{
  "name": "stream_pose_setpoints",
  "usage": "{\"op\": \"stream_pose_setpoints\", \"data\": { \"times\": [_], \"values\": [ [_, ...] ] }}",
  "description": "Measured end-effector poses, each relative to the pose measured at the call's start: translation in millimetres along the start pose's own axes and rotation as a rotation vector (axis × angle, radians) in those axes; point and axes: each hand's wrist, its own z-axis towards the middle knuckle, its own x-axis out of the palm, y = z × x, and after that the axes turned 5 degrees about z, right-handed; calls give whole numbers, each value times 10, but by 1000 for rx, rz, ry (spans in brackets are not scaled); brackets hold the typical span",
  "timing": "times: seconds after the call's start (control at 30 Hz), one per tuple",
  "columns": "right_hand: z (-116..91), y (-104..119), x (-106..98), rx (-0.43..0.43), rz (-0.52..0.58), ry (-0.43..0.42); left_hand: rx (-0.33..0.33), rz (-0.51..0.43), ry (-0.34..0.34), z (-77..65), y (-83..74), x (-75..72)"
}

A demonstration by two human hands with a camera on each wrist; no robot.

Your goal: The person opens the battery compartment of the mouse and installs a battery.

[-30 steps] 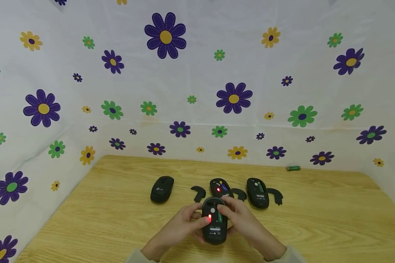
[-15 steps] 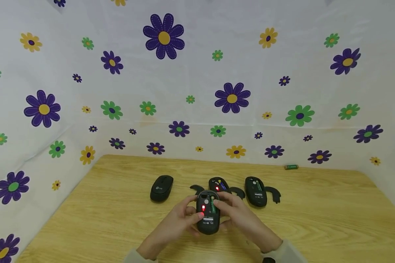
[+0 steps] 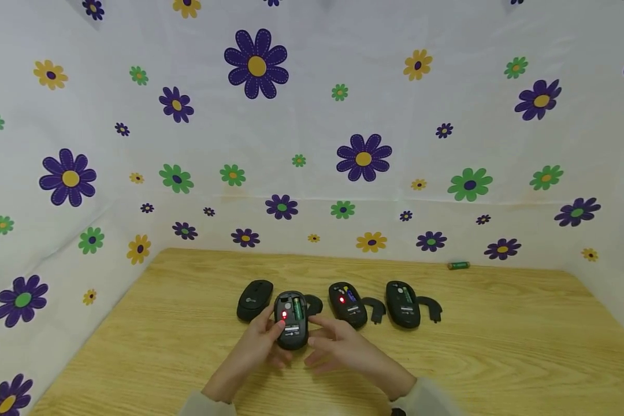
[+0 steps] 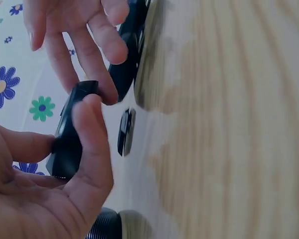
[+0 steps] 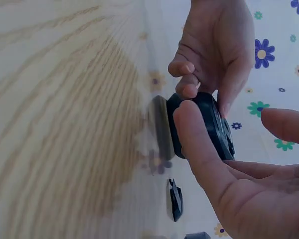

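My left hand (image 3: 258,341) holds a black computer mouse (image 3: 293,341), underside up, thumb on its left edge. A green battery (image 3: 297,309) lies in its uncovered slot, and a red light glows beside it. In the left wrist view the mouse (image 4: 70,134) sits between thumb and fingers. My right hand (image 3: 343,349) is at the mouse's right side, fingers loose and spread, gripping nothing; whether a fingertip touches the edge I cannot tell. Part of a curved black battery cover (image 3: 314,304) shows behind the held mouse.
Another mouse (image 3: 255,300) lies right side up on the wooden table (image 3: 161,346). Two overturned mice, one with a blue battery (image 3: 351,294), one with a green (image 3: 408,296), have covers (image 3: 375,310) (image 3: 430,308) beside them. A loose battery (image 3: 459,266) lies at the back.
Both hands and the held mouse have moved left, near the upright mouse. The right thumb has come off the battery slot, and the right hand has loosened from the mouse.
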Motion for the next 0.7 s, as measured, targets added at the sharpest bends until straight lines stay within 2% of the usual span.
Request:
{"op": "stream_pose_setpoints", "data": {
  "times": [0.23,0.47,0.7],
  "values": [
    [178,-62,68,39,-18,-23,21,111,-91,122,48,-69],
    [346,-37,37,104,-49,-28,-38,179,-181,219,46,-97],
    [447,-31,-8,104,-33,-78,-47,254,-138,348,-30,-106]
  ]
}}
